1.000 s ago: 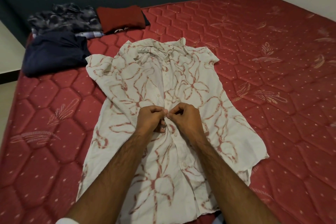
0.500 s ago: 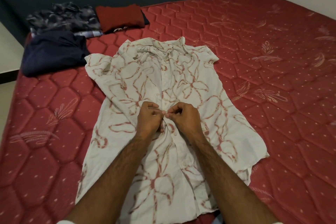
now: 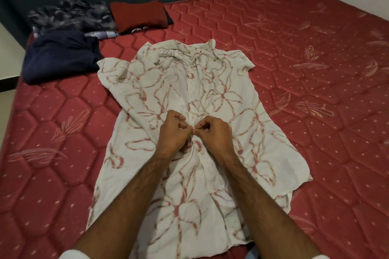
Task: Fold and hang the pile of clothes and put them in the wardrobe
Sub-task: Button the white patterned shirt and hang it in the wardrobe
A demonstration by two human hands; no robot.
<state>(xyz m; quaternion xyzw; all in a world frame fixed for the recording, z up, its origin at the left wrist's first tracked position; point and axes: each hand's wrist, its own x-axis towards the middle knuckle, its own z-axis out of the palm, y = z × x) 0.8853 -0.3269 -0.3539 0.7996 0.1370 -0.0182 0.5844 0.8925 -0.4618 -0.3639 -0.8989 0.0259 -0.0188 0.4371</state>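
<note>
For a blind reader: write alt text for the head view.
Left hand and right hand pinch the front placket of a white patterned shirt spread on a red mattress. Folded clothes lie beyond.

Legible text: none.

- White short-sleeved shirt with reddish floral line print [image 3: 221,99], centre of the bed: neck label inside the collar [image 3: 164,53], lettering too small and blurred to read.
- Folded dark red garment [image 3: 137,16], far left: white round logo mark at its near edge, characters unreadable.
</note>
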